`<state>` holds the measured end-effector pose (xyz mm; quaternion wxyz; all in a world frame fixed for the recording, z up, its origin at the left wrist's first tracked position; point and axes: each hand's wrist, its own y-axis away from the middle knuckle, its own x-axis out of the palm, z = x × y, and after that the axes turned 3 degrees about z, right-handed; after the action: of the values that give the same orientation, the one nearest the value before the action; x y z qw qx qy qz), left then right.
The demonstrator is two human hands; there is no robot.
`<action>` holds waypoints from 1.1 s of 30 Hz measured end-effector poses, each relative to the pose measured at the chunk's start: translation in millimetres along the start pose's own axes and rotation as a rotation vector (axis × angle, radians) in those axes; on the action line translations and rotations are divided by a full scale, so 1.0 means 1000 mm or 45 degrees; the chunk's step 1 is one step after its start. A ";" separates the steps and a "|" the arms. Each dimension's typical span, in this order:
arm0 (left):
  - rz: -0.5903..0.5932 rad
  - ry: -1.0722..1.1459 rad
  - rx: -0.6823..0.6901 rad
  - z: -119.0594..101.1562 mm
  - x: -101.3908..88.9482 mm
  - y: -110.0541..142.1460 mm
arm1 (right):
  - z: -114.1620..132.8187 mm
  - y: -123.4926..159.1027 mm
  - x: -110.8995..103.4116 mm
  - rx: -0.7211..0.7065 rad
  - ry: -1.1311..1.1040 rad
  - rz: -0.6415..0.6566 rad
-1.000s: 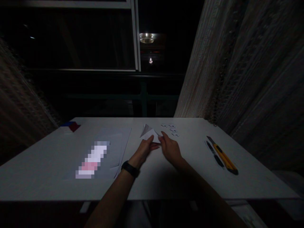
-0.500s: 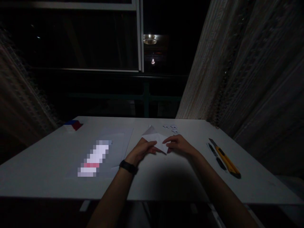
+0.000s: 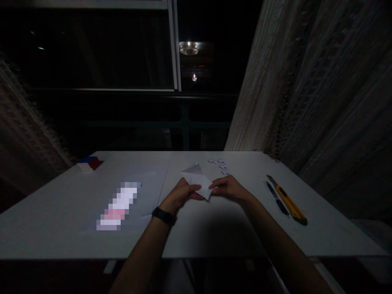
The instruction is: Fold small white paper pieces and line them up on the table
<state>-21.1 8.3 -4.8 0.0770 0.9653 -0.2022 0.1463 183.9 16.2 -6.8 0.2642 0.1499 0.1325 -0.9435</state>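
"Head view, dim light, a white table (image 3: 229,241): what do the hands hold?"

"A folded white paper (image 3: 196,176), just right of a stack of sheets (image 3: 151,179). The left hand (image 3: 185,191) clamps its near left side, thumb on top; the right hand (image 3: 229,188) pinches the right edge between thumb and fingers. Whether the paper touches the table cannot be told."

"Why two hands?"

"Presumably to steady the creases: one side braced while the other is worked. One corner points near, another far."

"And the tools at right?"

"A yellow cutter (image 3: 289,200) lies beside a slim dark tool (image 3: 277,199), both apparently set aside yet within the right arm's reach. A blue, red and white block (image 3: 90,163) sits at far left, well apart from the hands."

"Any lettering?"

"Small slips (image 3: 221,162) beyond the right hand carry dark marks, too small to read. No brand is legible on the cutter or the black wristband (image 3: 164,216). A bright pixelated patch (image 3: 119,204) over the sheets hides whatever lies there."
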 end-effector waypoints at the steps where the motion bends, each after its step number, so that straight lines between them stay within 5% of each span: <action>1: 0.012 0.017 -0.006 0.000 -0.001 0.000 | 0.001 0.000 0.001 -0.002 -0.018 -0.049; 9: 0.060 0.289 0.001 -0.004 0.005 0.002 | -0.010 -0.009 0.020 0.050 -0.210 -0.609; 14: 0.060 0.150 0.122 0.001 0.008 -0.001 | -0.017 -0.014 0.026 0.066 -0.141 -0.784; 21: -0.163 0.006 0.102 0.005 0.006 -0.006 | -0.010 -0.010 0.028 0.010 -0.456 -0.765; 33: -0.124 0.008 0.187 0.003 0.009 -0.004 | -0.003 -0.008 0.027 0.126 -0.635 -0.615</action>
<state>-10.7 8.3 -4.7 0.0138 0.9765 -0.1435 0.1600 158.5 11.3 -18.1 0.0501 -0.1084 0.0497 -0.9916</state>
